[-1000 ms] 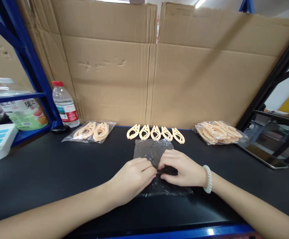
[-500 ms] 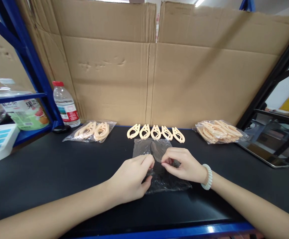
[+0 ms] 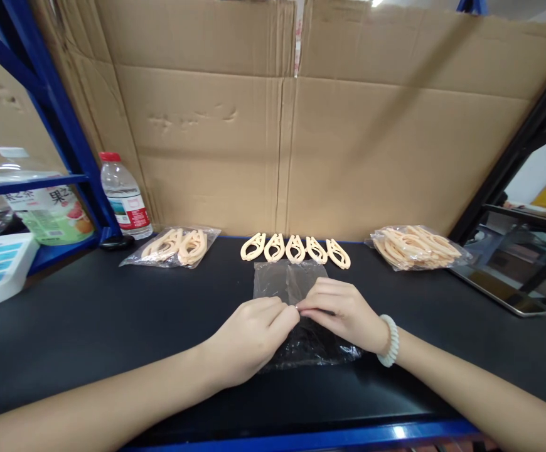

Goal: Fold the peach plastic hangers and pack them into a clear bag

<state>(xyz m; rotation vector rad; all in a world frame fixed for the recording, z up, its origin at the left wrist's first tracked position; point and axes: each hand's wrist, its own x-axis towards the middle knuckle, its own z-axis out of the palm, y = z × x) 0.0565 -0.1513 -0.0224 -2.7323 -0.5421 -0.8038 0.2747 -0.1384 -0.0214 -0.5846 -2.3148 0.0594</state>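
Note:
A clear plastic bag [image 3: 320, 344] lies flat on the black tabletop in front of me. My left hand [image 3: 251, 333] is closed over the bag's left part, thumb and forefinger pressed together at its middle. My right hand [image 3: 346, 311] pinches the film there too, its fingertips touching those of the left. Just beyond the bag's far edge, several beige folding hangers [image 3: 295, 251] lie folded in a row.
Bagged beige hangers [image 3: 192, 248] lie at the back left, and a fuller bag of hangers [image 3: 417, 248] at the back right. A red-capped water bottle [image 3: 126, 198] stands by the blue frame [image 3: 78, 138]. Cardboard [image 3: 207, 157] walls off the back.
My hands have come together: the left moved slightly right and its fingers closed further, while the right shifted a little left. The hangers stay put.

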